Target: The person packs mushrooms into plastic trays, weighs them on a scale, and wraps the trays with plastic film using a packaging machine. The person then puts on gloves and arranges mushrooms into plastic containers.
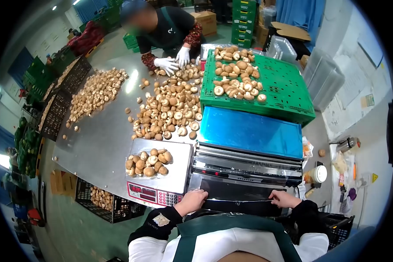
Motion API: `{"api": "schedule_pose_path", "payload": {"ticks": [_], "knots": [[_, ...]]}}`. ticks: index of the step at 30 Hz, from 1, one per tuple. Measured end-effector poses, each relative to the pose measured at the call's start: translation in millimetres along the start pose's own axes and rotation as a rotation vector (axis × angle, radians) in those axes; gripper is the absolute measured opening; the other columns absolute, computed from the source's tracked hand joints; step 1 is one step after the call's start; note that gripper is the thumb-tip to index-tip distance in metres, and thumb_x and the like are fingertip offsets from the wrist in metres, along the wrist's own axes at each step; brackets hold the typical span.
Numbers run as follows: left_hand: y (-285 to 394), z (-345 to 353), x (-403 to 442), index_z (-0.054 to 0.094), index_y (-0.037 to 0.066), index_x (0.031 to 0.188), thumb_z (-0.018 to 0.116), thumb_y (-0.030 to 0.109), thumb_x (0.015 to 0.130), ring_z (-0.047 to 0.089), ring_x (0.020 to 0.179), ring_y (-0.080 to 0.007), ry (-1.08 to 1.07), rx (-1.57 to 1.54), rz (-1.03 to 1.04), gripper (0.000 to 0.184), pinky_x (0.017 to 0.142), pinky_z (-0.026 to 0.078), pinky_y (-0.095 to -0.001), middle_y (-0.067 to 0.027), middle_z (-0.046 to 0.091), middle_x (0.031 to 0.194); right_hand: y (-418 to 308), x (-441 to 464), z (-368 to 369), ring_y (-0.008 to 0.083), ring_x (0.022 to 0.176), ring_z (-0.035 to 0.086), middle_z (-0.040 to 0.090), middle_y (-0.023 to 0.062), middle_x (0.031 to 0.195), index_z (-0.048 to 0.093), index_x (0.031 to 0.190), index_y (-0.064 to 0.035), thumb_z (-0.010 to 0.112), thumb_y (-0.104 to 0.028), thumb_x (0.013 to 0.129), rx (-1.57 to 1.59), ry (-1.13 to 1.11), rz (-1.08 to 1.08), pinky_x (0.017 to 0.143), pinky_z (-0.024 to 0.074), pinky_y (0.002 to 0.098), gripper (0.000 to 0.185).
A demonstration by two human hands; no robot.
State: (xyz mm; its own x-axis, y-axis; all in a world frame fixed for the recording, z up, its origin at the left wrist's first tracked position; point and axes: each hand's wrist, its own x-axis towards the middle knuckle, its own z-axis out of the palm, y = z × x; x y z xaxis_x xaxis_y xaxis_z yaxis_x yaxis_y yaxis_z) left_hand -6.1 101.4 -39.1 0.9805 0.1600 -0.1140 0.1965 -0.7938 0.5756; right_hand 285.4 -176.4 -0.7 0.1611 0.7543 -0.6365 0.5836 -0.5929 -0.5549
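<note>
At the front of a film wrapping machine [247, 168], my left hand [194, 202] is closed at the left end of a clear plastic film [238, 201]. My right hand [285, 199] pinches the film's right end. Between them the film's edge runs as a thin pale line over the machine's black front plate [236, 187]. Just left of the machine stands a weighing scale [179, 153] with a red keypad panel. On its pan lies a pack of mushrooms [148, 162], close to my left hand. Behind the rollers is a blue cover [251, 131].
Loose mushrooms [172, 105] lie heaped on the metal table [91, 148], with another pile [98, 91] further left. Mushroom groups [238, 72] sit on an upturned green crate [284, 83]. Across the table, a co-worker's gloved hands [172, 63] touch mushrooms. A jar [316, 174] stands right.
</note>
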Motion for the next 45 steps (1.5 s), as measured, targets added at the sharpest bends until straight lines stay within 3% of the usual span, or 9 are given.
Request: {"api": "schedule_pose_path", "payload": {"ticks": [18,22,24,28,35,38,42,44,45], "knots": [[5.2,-5.4,-17.2,0.052,0.003,0.079,0.059,0.020,0.078,0.053,0.063,-0.0239,-0.468,-0.397,-0.195,0.019,0.058,0.041,-0.0343,-0.0112,0.054,0.067,-6.0,-2.3,2.9,0.0128,0.063,0.057,0.060,0.0035,0.073,0.055,0.082,-0.0030,0.062,-0.019,0.079,0.023,-0.185,0.156,0.058,0.0442,0.0289,0.018],[-12.2,7.5,-42.3,0.052,0.003,0.079,0.059,0.015,0.078,0.046,0.061,-0.0109,-0.494,-0.710,-0.276,0.014,0.057,0.039,-0.0252,-0.0015,0.051,0.065,5.9,-3.9,46.0,0.0123,0.065,0.048,0.052,0.0007,0.066,0.054,0.083,-0.0023,0.053,-0.014,0.077,0.184,-0.830,0.029,0.060,0.0415,0.0282,0.013],[7.7,-14.8,-43.3,0.054,0.002,0.080,0.059,0.012,0.080,0.042,0.063,-0.0062,-0.349,-0.865,-0.334,0.011,0.057,0.036,-0.0204,0.0023,0.048,0.066,15.0,11.5,68.4,0.0218,0.059,0.053,0.056,0.0089,0.065,0.054,0.075,-0.0037,0.052,-0.013,0.074,-0.040,-0.522,-0.412,0.057,0.0423,0.0368,0.009],[46.0,-38.8,-28.7,0.055,0.001,0.090,0.063,0.007,0.079,0.050,0.074,-0.0077,-0.044,-0.894,-0.425,0.016,0.069,0.041,-0.0210,-0.0009,0.054,0.081,-92.0,16.7,19.5,0.0338,0.069,0.056,0.057,0.0157,0.070,0.056,0.074,-0.0046,0.054,-0.019,0.077,-0.112,0.098,-0.496,0.060,0.0436,0.0432,0.015],[53.1,-27.2,-15.1,0.052,0.000,0.106,0.069,0.002,0.071,0.057,0.085,-0.0133,0.186,-1.122,-0.302,0.039,0.076,0.046,-0.0251,-0.0056,0.059,0.094,-193.0,31.2,5.0,0.0242,0.100,0.051,0.047,0.0141,0.115,0.040,0.120,0.0009,0.057,-0.008,0.081,0.569,-0.056,-1.008,0.086,0.0430,0.0326,0.043],[-2.2,-34.8,-68.8,0.049,0.001,0.113,0.057,0.012,0.084,0.055,0.082,-0.0124,0.090,-0.864,-0.547,0.031,0.070,0.045,-0.0239,-0.0049,0.059,0.091,-166.0,22.9,-30.5,0.0200,0.093,0.056,0.057,0.0125,0.100,0.053,0.106,0.0002,0.057,-0.010,0.081,0.252,0.260,-0.955,0.078,0.0455,0.0292,0.027],[-2.4,-41.9,-129.9,0.053,0.002,0.102,0.057,0.005,0.078,0.051,0.080,-0.0075,0.211,-1.620,-0.495,0.024,0.069,0.042,-0.0203,0.0003,0.056,0.087,-99.2,1.1,-105.6,0.0164,0.076,0.057,0.060,0.0077,0.081,0.060,0.093,-0.0024,0.058,-0.010,0.080,0.536,1.076,-0.449,0.069,0.0459,0.0279,0.015],[2.0,-34.4,-138.8,0.056,0.003,0.088,0.062,0.008,0.076,0.052,0.065,-0.0110,0.065,-1.237,-0.703,0.014,0.056,0.040,-0.0226,-0.0001,0.056,0.079,-35.8,0.4,-127.6,0.0130,0.071,0.056,0.060,0.0057,0.081,0.059,0.094,-0.0008,0.057,-0.009,0.080,0.391,1.430,-0.219,0.067,0.0453,0.0247,0.016],[-20.0,-6.5,-158.7,0.052,-0.001,0.109,0.067,0.005,0.073,0.057,0.087,-0.0127,-0.004,-1.507,-0.858,0.040,0.078,0.046,-0.0244,-0.0069,0.059,0.100,12.9,0.8,-125.6,0.0125,0.071,0.055,0.059,0.0066,0.078,0.060,0.091,0.0002,0.056,-0.010,0.081,0.455,1.426,-0.129,0.065,0.0445,0.0257,0.015]]}}
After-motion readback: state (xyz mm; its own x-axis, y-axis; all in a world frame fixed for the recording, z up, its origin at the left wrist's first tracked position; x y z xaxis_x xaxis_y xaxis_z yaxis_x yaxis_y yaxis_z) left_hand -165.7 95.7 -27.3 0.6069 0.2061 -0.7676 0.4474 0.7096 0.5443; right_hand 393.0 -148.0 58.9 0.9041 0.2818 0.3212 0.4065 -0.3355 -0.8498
